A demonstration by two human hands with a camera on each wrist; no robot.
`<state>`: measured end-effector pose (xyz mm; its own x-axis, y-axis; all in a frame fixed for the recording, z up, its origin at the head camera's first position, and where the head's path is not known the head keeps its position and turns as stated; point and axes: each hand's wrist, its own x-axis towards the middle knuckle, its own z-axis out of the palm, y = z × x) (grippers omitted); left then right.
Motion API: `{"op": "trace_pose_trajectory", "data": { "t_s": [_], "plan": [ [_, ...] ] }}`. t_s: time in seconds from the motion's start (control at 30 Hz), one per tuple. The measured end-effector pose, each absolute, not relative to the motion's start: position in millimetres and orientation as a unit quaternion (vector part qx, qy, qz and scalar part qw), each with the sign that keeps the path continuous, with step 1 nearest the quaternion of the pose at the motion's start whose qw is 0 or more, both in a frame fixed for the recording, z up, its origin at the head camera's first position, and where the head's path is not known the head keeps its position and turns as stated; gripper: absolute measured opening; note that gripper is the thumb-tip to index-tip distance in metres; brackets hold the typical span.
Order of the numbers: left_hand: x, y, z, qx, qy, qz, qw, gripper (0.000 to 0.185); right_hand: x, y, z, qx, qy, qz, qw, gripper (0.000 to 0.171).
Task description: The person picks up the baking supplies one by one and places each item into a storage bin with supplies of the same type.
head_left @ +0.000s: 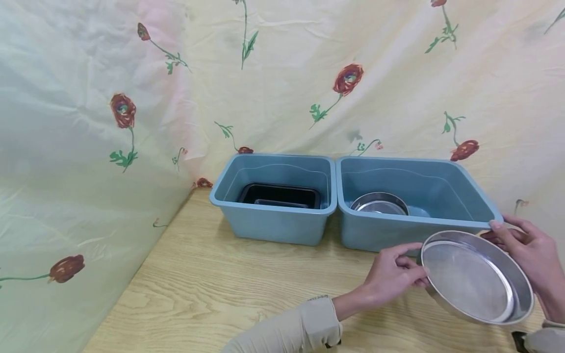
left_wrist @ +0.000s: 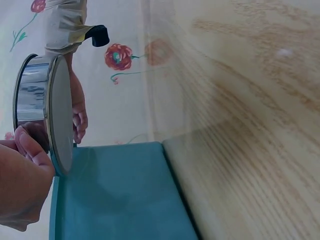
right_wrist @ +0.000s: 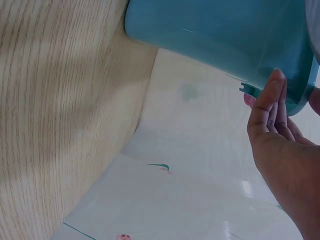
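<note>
My left hand [head_left: 390, 274] pinches the left edge of a shiny round metal cake pan [head_left: 470, 279], tilted above the table with its inside toward the head camera. In the left wrist view, the pan [left_wrist: 61, 115] is seen from the side, fingers [left_wrist: 32, 147] at its lower edge. Beyond the pan, my right hand [head_left: 536, 250] grips the front right corner of the right blue bin [head_left: 423, 220]. Its thumb lies on the rim and its fingers [right_wrist: 267, 105] are underneath. Another round metal pan [head_left: 381, 203] lies inside that bin.
A second blue bin [head_left: 273, 223] stands close on the left, with black rectangular pans [head_left: 282, 193] in it. Both bins sit on a wood-grain table [head_left: 194, 289]. A flowered cloth [head_left: 273, 88] hangs behind and along the left side.
</note>
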<state>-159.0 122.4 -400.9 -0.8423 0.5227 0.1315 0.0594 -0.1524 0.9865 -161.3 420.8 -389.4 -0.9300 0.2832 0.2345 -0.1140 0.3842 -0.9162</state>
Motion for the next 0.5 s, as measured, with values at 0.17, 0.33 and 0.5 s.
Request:
{"op": "trace_pose_trajectory", "data": {
  "t_s": [0.17,0.33,0.5],
  "plan": [
    [-161.6,120.8,-396.1,0.227,0.631,0.726,0.154,0.047,-161.2,420.0,-387.7,-0.040,-0.779,0.600,0.175,0.033],
    [-164.6,119.9,-392.8,0.222,0.629,0.731,0.147,0.048,-161.6,419.5,-386.5,-0.048,-0.774,0.608,0.170,0.036],
    [-167.0,118.8,-390.5,0.218,0.628,0.733,0.143,0.049,-161.2,419.6,-386.1,-0.057,-0.797,0.577,0.168,0.036]
  ]
}}
